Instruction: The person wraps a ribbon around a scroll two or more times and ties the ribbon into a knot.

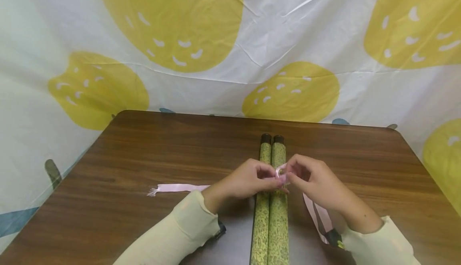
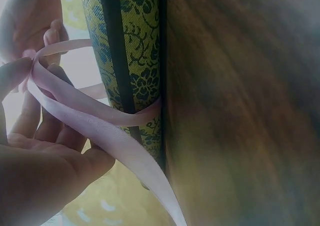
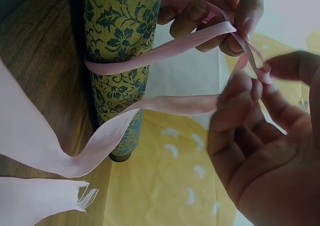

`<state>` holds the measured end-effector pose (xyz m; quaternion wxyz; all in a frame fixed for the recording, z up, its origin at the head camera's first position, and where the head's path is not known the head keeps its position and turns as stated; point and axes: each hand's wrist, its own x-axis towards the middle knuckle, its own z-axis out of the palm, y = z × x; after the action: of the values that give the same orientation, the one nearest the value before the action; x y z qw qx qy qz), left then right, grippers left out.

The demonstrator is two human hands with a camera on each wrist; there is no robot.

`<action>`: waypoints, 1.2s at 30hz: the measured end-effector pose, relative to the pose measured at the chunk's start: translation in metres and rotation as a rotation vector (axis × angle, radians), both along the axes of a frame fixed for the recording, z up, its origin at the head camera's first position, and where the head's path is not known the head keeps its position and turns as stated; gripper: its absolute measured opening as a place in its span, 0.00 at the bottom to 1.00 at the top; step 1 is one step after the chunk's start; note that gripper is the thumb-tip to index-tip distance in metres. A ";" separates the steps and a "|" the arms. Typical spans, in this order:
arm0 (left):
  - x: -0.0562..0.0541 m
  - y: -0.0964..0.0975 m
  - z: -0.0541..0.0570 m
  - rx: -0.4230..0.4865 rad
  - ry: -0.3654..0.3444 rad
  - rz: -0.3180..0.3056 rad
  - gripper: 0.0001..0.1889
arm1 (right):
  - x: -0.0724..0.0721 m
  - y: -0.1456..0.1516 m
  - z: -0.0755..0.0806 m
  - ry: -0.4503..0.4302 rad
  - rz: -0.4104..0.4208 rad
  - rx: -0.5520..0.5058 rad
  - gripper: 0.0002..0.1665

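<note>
Above two green-gold brocade rolls (image 1: 279, 225), our left hand (image 1: 252, 179) at nine o'clock and right hand (image 1: 318, 181) at three pinch flat pink ribbon (image 2: 95, 128), seemingly mid-knot, likely needing an even pull next.

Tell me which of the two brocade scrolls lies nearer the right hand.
It's the right scroll in the head view, toward the right hand; the left scroll lies beyond it, farther from that hand.

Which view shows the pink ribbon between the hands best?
Right wrist: it shows the pink ribbon close up, pinched by the left hand and right hand. Left wrist shows its strands, but the pinch lies near the left edge; head shows it small, partly covered.
</note>
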<state>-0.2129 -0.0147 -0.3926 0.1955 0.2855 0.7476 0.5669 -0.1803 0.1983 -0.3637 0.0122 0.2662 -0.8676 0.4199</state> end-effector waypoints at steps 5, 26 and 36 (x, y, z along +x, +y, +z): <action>0.000 -0.001 0.001 -0.053 0.064 0.000 0.09 | 0.000 -0.001 -0.003 -0.052 0.075 -0.019 0.02; 0.000 -0.001 0.002 -0.093 0.085 0.024 0.09 | 0.002 0.001 0.000 -0.178 0.097 0.008 0.04; 0.000 0.001 0.002 -0.097 0.069 0.023 0.09 | 0.002 -0.003 -0.001 -0.147 0.006 -0.005 0.06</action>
<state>-0.2127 -0.0140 -0.3910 0.1766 0.2865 0.7838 0.5219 -0.1786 0.1958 -0.3648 -0.0523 0.2371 -0.8643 0.4405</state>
